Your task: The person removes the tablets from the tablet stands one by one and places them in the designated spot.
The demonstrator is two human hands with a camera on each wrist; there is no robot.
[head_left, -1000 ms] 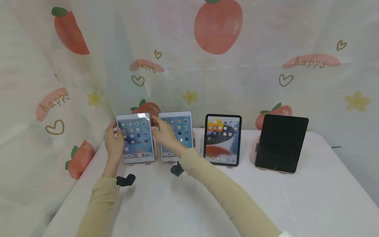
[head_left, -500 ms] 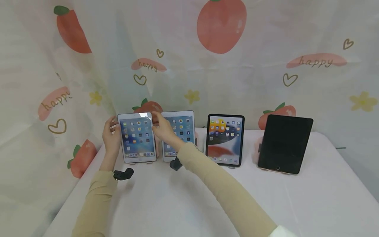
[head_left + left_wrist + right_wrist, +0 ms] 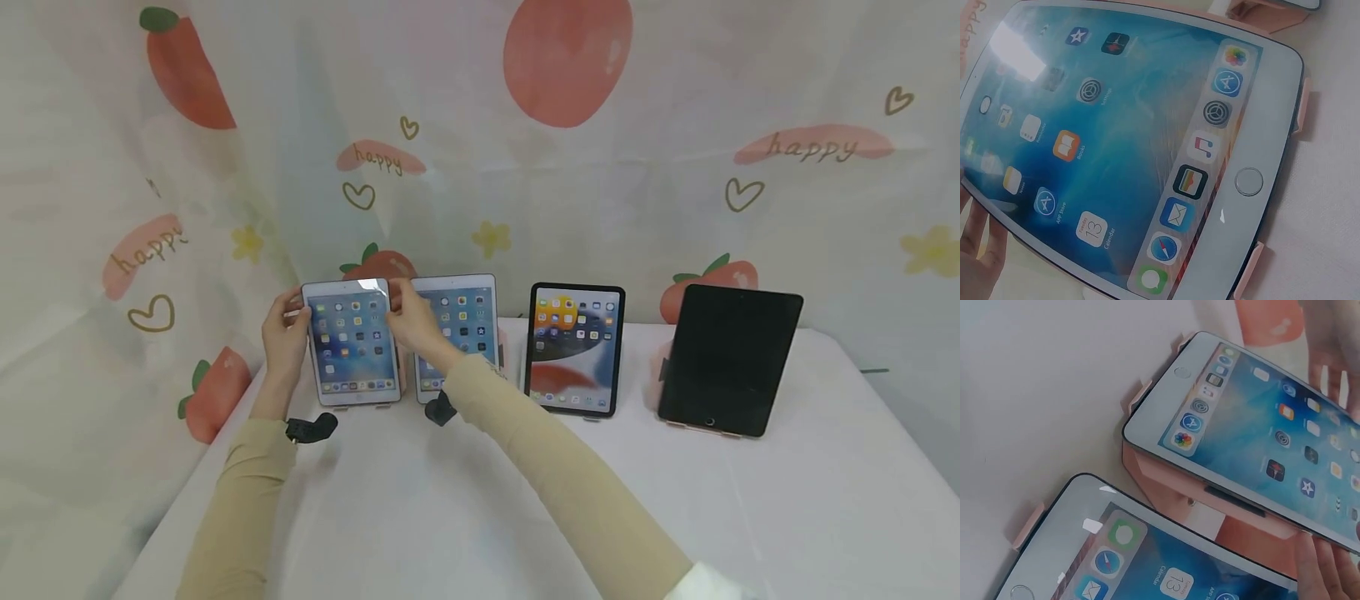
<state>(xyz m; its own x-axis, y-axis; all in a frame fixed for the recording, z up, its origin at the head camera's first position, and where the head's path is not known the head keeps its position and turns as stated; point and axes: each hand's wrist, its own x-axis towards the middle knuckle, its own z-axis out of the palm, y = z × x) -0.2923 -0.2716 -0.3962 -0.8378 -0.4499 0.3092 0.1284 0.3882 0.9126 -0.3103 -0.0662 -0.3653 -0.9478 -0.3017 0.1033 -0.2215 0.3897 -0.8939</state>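
Note:
At the left end of the row, a white tablet (image 3: 352, 342) leans on a pink stand (image 3: 1179, 494), its lit screen full of app icons. My left hand (image 3: 285, 342) holds this tablet's left edge, the thumb at the rim and the fingers partly behind it. Opposite, my right hand (image 3: 414, 321) grips the upper right edge between thumb and fingers, and its forearm crosses in front of a second white tablet (image 3: 476, 333). The left wrist view shows part of the left hand (image 3: 982, 250) beside the tablet's rim. Finger ends of the right hand (image 3: 1325, 569) touch the far edge.
Farther right stand a black-framed tablet (image 3: 573, 350) with a lit screen and a tablet with a dark screen (image 3: 731, 362). All lean on stands on a white-covered table (image 3: 465, 517). Behind hangs a printed curtain (image 3: 637, 192). Black wrist cameras (image 3: 311, 428) jut from both wrists.
The left hand drew slightly off the tablet's left edge, then came back to it. The right hand stays at the right edge. The whole view has shifted a little.

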